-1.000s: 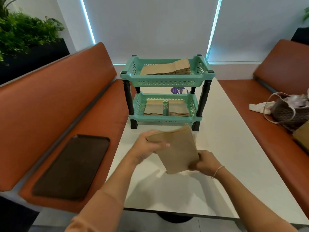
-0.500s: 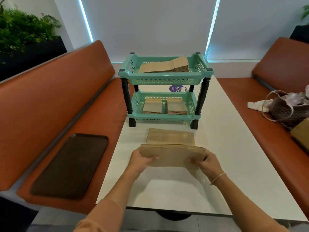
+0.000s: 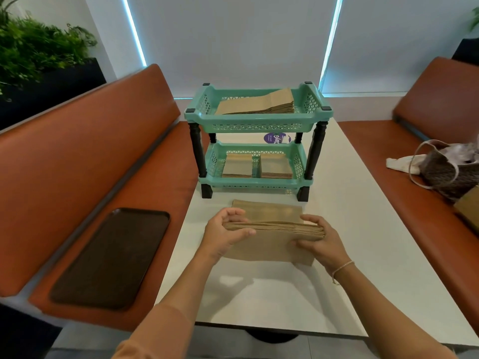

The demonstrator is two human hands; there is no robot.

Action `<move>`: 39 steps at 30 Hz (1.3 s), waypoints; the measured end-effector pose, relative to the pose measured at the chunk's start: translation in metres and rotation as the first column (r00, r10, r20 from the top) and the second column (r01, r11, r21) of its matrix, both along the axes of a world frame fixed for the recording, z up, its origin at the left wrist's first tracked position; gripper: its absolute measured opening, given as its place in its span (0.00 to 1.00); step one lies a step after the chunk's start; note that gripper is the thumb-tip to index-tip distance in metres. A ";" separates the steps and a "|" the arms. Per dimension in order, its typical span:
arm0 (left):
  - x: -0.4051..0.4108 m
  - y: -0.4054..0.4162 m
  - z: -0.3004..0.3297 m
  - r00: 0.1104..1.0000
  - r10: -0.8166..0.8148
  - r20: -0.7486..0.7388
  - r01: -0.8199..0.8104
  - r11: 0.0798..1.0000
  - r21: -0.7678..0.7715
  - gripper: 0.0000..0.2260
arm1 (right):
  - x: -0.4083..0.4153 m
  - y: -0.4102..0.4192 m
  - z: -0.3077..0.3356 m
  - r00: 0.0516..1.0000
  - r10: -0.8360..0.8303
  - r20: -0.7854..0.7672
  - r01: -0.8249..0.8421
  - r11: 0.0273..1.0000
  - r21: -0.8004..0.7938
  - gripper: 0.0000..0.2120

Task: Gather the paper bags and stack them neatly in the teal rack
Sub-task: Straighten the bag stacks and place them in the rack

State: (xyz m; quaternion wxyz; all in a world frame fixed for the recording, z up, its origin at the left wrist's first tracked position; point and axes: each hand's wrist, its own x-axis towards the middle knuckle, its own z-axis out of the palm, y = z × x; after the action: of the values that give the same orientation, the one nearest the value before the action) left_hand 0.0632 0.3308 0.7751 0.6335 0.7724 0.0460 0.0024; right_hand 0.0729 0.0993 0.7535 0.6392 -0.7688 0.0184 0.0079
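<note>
I hold a stack of brown paper bags (image 3: 274,242) on its edge above the white table (image 3: 363,255). My left hand (image 3: 224,233) grips its left end and my right hand (image 3: 320,240) grips its right end. Another flat paper bag (image 3: 269,209) lies on the table just behind the stack. The teal rack (image 3: 259,125), with two tiers and black legs, stands farther back at the table's centre. Its top tier holds a bag stack (image 3: 259,104). Its bottom tier holds two smaller bag stacks (image 3: 256,165) side by side.
A dark brown tray (image 3: 111,255) lies on the orange bench seat to the left. A woven handbag (image 3: 451,169) and white cloth sit on the right bench. Plants (image 3: 33,53) stand behind the left bench back. A purple sticker (image 3: 274,138) shows behind the rack.
The stack went from tilted and raised to lying level, gripped at both ends on its long edge. It dropped lower toward the table, uncovering a flat bag behind it.
</note>
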 end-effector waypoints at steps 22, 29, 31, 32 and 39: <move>0.006 0.020 0.013 0.983 -0.144 -0.113 0.181 0.848 0.498 0.08 | 0.006 -0.021 0.035 0.991 0.088 -0.098 -0.124 0.873 -0.471 0.12; -0.007 0.007 -0.028 0.991 -0.057 -0.118 0.043 0.992 -0.117 0.11 | -0.010 -0.005 -0.003 0.989 -0.093 -0.116 0.110 0.982 0.152 0.18; -0.012 0.000 -0.042 0.987 -0.076 -0.141 0.063 0.994 -0.093 0.15 | -0.015 0.001 -0.020 0.980 -0.098 -0.171 0.113 0.990 0.079 0.17; -0.013 -0.002 -0.046 0.987 -0.085 -0.140 0.074 0.994 -0.080 0.16 | -0.016 0.003 -0.024 0.976 -0.101 -0.192 0.114 0.992 0.057 0.16; -0.004 0.002 -0.043 0.991 -0.103 -0.080 0.098 0.993 -0.066 0.17 | -0.007 -0.002 -0.016 0.991 -0.066 -0.113 0.070 0.997 0.033 0.16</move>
State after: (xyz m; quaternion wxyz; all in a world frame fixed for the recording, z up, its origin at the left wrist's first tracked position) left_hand 0.0588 0.3324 0.7324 0.6538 0.7533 0.0334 -0.0632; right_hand 0.0664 0.0970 0.7373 0.6510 -0.7542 0.0805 0.0295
